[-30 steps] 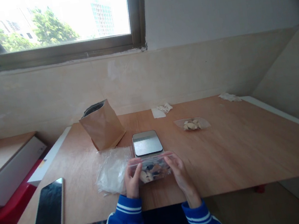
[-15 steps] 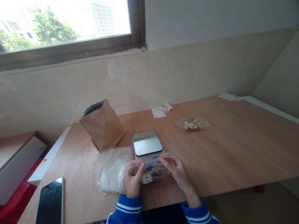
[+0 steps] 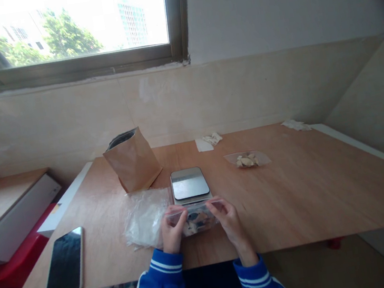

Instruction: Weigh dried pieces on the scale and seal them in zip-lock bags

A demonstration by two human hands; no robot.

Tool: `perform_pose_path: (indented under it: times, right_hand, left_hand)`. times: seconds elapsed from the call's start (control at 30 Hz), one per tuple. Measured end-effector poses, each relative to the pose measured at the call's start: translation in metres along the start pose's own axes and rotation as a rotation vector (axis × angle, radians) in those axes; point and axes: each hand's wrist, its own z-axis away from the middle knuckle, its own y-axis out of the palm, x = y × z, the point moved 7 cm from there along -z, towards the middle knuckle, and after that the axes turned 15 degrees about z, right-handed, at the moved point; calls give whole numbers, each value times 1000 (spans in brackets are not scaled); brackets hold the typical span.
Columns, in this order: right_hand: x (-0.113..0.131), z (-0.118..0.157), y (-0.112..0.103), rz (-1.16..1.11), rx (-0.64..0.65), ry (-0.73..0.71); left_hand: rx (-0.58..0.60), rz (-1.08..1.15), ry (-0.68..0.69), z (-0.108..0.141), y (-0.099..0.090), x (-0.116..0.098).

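Between my hands is a clear zip bag [image 3: 199, 221] with pale and dark pieces inside; what they are I cannot make out. My left hand [image 3: 172, 229] pinches the bag's top strip at its left end. At the right end of the same strip, my right hand [image 3: 227, 218] pinches with thumb and fingers. Just beyond the bag lies a flat scale [image 3: 189, 183] with a shiny metal top. A pile of clear plastic bags [image 3: 147, 220] lies beside my left hand, close to its fingers.
An open brown paper pouch [image 3: 134, 164] stands behind the plastic bags. Farther right rests another clear bag of beige pieces [image 3: 247, 160]. A phone [image 3: 63, 269] with a white cable overhangs the front left edge. Crumpled tissue [image 3: 212, 139] lies near the wall.
Both hands keep their pinch on the zip bag's strip, nearly still. The whole view has shifted very slightly.
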Motion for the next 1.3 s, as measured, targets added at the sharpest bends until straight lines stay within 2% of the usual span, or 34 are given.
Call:
perform_pose_path:
  times: [0.17, 0.3, 0.47, 0.63, 0.83, 1.03, 1.17, 1.3]
  right_hand:
    - [-6, 3, 6, -74, 124, 64]
    - [-4, 5, 6, -79, 143, 59]
    - [2, 6, 10, -43, 194, 19]
    - [6, 5, 11, 20, 160, -48]
    - [10, 7, 7, 100, 62, -89]
    - [9, 9, 7, 106, 86, -68]
    - [12, 7, 5, 106, 103, -93]
    - [9, 7, 3, 101, 84, -53]
  left_hand:
    - [56, 29, -42, 3, 8, -6]
    - [118, -32, -32, 2, 10, -5]
    - [93, -65, -33, 1, 6, 0]
    - [107, -85, -17, 2, 7, -2]
    - [101, -110, -9, 2, 5, -4]
    - [99, -89, -6, 3, 8, -7]
    - [127, -44, -67, 4, 10, -2]
    - [149, 13, -93, 5, 14, -2]
